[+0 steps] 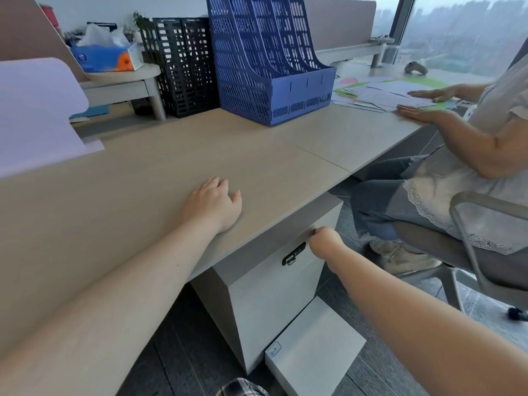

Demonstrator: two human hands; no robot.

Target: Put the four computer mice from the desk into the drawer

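My left hand (213, 202) rests palm down, fingers loosely spread, holding nothing, on the one wooden desk (120, 201). My right hand (324, 240) is curled closed at the top edge of the drawer (274, 270) under the desk, just beside its one black lock (293, 253). Two file racks stand behind, one blue (271, 58), one black (183, 64). A small label (275, 350) on a lower white box (317, 341) is too blurred to read. I see no mice.

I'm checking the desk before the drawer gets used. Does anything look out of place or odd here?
No mice show on the desk. The left hand rests flat on it; the right hand is at the top edge of the shut drawer. Loose papers lie scattered far right.
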